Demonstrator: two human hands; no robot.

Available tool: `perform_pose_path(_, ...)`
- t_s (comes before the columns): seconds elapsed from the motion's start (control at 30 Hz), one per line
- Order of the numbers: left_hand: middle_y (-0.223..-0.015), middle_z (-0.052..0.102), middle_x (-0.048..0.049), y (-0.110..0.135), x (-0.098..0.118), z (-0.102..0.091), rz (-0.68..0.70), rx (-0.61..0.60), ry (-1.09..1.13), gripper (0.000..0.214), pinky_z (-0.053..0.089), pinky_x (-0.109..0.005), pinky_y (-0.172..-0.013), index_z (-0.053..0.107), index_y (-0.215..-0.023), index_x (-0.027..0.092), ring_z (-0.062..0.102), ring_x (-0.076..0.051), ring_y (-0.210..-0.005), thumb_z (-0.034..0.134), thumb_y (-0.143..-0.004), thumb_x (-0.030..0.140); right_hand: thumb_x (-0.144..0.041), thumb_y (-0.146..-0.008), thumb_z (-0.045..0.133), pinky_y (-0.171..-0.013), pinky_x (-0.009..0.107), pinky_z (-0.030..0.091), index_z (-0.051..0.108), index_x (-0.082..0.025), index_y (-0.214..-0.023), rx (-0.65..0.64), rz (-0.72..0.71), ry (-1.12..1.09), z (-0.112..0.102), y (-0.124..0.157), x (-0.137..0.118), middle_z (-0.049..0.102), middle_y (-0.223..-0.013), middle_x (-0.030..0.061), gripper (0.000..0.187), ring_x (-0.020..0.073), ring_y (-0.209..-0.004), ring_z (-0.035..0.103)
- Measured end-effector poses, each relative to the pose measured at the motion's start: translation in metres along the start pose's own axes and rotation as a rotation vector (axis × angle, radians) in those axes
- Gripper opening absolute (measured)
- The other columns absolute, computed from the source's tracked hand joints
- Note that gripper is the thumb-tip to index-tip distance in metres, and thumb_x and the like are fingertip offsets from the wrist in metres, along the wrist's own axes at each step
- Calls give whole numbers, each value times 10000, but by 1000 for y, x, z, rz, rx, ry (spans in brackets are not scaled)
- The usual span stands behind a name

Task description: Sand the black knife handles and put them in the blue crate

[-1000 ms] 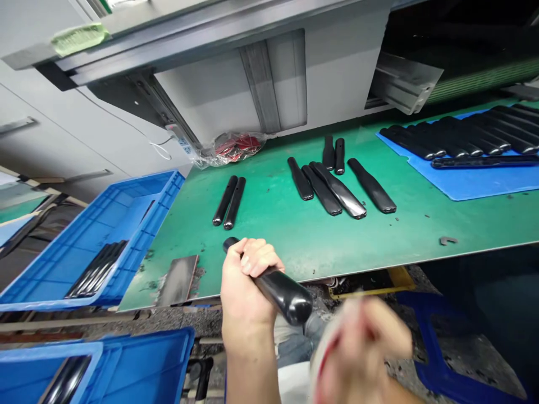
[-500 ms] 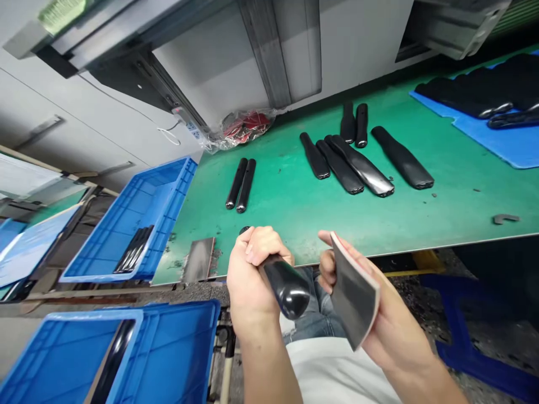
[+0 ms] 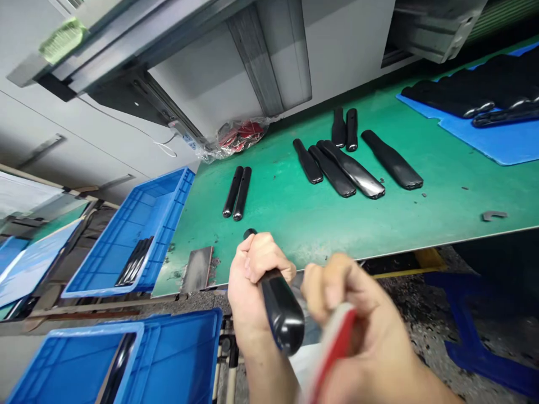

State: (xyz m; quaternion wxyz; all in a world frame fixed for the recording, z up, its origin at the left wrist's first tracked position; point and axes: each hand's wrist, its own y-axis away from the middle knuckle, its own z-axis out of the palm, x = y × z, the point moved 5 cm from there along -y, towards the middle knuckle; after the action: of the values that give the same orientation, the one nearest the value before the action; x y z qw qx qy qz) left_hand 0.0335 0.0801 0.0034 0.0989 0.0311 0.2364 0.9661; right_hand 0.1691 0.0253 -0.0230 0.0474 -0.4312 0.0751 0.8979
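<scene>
My left hand (image 3: 252, 280) is wrapped in a fist round a glossy black handle (image 3: 281, 310), whose thick end points toward me below the green bench's front edge. My right hand (image 3: 357, 331), blurred by motion, grips a flat sanding pad (image 3: 332, 350) with a red edge, close beside the handle's thick end. On the green bench top (image 3: 442, 185) lie two slim black handles (image 3: 237, 192) side by side, and further right a group of several black handles (image 3: 349, 165).
A blue crate (image 3: 138, 235) with a few black handles stands left of the bench; another blue crate (image 3: 168, 359) sits lower near me. A blue mat (image 3: 501, 137) with several black handles lies at the far right. A grey plate (image 3: 197, 268) and a small metal piece (image 3: 493, 215) rest on the bench.
My right hand has brought the pad in toward the handle and turned it edge-on; it is now blurred. The left hand keeps its grip, with the handle tilted slightly more upright.
</scene>
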Motion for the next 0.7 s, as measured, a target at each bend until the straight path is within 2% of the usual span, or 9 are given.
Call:
perform_pose_path(0.1, -466, 352, 127, 8, -2, 13, 1, -126, -119, 346, 236, 23, -305, 357, -722, 215, 394, 30, -322, 375, -1067, 198, -673, -717, 870, -733, 407, 578, 660, -275, -1178, 24, -77, 58, -3, -4, -2, 629, -868, 57, 644, 295, -857, 620)
perform_pose_path(0.17, -472, 420, 140, 12, -1, 23, 43, -234, -215, 229, 193, 14, -268, 524, -871, 201, 413, 26, -306, 439, -1064, 290, -681, -751, 838, -746, 416, 580, 667, -276, -1204, 27, -110, 79, -3, -6, -3, 641, -894, 66, 631, 302, -884, 625)
perform_pose_path(0.3, -590, 563, 107, 8, 0, 28, 66, -313, -231, 252, 306, 48, -375, 591, -1151, 202, 547, 30, -430, 448, -1062, 390, -712, -831, 740, -741, 423, 587, 683, -276, -1251, 37, -153, 146, -7, -9, -4, 664, -941, 84, 608, 308, -898, 640)
perform_pose_path(0.37, -662, 589, 78, 1, -3, 22, -26, -302, -208, 320, 373, 24, -423, 574, -1210, 164, 577, 23, -477, 408, -1073, 400, -740, -892, 641, -689, 414, 592, 703, -275, -1247, -33, -54, 109, -13, -11, 2, 674, -949, 97, 588, 301, -861, 652)
perform_pose_path(0.43, -709, 595, 61, -6, -5, 14, -86, -263, -218, 367, 409, -26, -421, 531, -1282, 115, 562, 11, -463, 367, -1086, 379, -778, -909, 575, -645, 410, 592, 707, -270, -1269, -171, 118, -2, -18, -10, 14, 680, -1009, 123, 636, 300, -851, 659)
perform_pose_path(0.5, -714, 585, 57, -11, -6, 7, -63, -207, -241, 357, 414, -64, -399, 522, -1275, 96, 537, -1, -441, 346, -1093, 349, -759, -880, 643, -553, 352, 570, 655, -325, -1345, -279, 213, -113, -23, -7, 25, 671, -1083, 110, 637, 259, -774, 649)
perform_pose_path(0.57, -701, 563, 63, -15, -8, 4, -21, -151, -272, 312, 389, -81, -364, 544, -1211, 106, 499, -1, -405, 360, -1091, 328, -653, -913, 686, -430, 255, 491, 547, -415, -1433, -264, 139, -53, -31, -6, 28, 660, -1117, 71, 588, 181, -624, 599)
perform_pose_path(0.63, -693, 544, 71, -16, -12, 3, -8, -108, -304, 265, 366, -81, -345, 557, -1156, 124, 466, 6, -381, 389, -1085, 316, -568, -966, 665, -397, 222, 461, 495, -462, -1458, -203, -21, 165, -38, -5, 21, 652, -1168, 53, 532, 148, -570, 578)
perform_pose_path(0.7, -697, 531, 76, -17, -16, 4, 0, -81, -336, 234, 351, -77, -338, 564, -1133, 139, 444, 14, -373, 407, -1081, 305, -610, -940, 690, -586, 297, 594, 541, -381, -1453, -206, -165, 405, -40, -1, 8, 595, -1326, 92, 581, 222, -796, 674)
